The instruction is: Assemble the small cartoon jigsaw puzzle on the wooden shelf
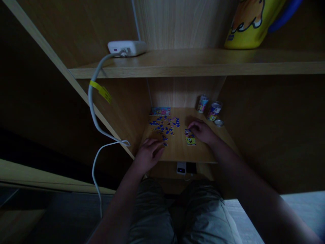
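Observation:
Loose blue-backed jigsaw pieces [162, 126] lie scattered on the lower wooden shelf. My left hand [150, 154] rests at their near left side, fingers stretched out and apart, its fingertips close to a few pieces. To the right lies a partly joined jigsaw [191, 140] with a yellow cartoon face. At its upper right edge is my right hand [200, 130], fingers bent and drawn together; whatever they pinch is too small and dark to make out. A picture card [160, 111] lies flat behind the loose pieces.
Two printed cans [202, 103] [214, 111] stand at the back right, beside a round lid [218, 122]. Overhead, an upper shelf [177, 69] holds a white charger [127, 48] with a hanging cable [91, 101] and a yellow mug [243, 34]. A small white device [181, 168] sits below.

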The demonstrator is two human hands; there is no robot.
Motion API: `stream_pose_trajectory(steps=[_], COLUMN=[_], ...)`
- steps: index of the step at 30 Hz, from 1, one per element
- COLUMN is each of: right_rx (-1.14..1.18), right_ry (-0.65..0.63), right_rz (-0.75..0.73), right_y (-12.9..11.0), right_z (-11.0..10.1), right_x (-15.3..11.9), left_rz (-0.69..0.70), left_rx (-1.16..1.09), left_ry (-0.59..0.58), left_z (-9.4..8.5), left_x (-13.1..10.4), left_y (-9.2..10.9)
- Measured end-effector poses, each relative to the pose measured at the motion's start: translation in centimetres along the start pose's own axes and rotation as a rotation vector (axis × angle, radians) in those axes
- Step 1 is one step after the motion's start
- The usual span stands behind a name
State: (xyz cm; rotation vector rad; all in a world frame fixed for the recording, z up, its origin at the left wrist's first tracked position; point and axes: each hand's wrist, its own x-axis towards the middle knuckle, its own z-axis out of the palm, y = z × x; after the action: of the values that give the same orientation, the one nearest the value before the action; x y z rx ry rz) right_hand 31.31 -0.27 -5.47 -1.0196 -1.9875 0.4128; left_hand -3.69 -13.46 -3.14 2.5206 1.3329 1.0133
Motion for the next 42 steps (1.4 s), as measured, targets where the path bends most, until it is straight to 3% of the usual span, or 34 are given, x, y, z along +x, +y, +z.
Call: stream_pose_trajectory(steps=[7,15,20,27,33,37,42], right_rx=[0.003,-0.002,-0.01,-0.01,-0.01,-0.008,0.002], right_ry=[0.015,0.009,-0.003,-0.006,-0.008,-0.021,-0.023], right_rz=[0.015,0.007,-0.002,0.007,-0.002,-0.011,-0.019], right_y=[0.1,0.1,-0.3,-0.8,-0.9,-0.8,-0.8], right_z=[0.0,0.1,-0.1,-0.2,-0.3,-0.4,-0.4], right_x=[0.0,0.0,0.1,0.1,0.2,0.3,0.4], left_rz=[-0.14,-0.191,-0.17,-0.04,-0.117,-0.205,-0.22], left_rx=[0.02,-0.048,-0.081,-0.115,-0.278,-0.391,-0.435], left_ry=[-0.041,-0.105,-0.164,-0.18,-0.169,-0.191,-0.156], left_z=[0.8,1.3,2.4,5.1,6.5,6.6,6.5], left_x=[1.2,3.0,4.4,6.6,7.2,7.0,7.1], left_y=[-0.7,0.9,2.5,4.5,4.1,3.6,3.8])
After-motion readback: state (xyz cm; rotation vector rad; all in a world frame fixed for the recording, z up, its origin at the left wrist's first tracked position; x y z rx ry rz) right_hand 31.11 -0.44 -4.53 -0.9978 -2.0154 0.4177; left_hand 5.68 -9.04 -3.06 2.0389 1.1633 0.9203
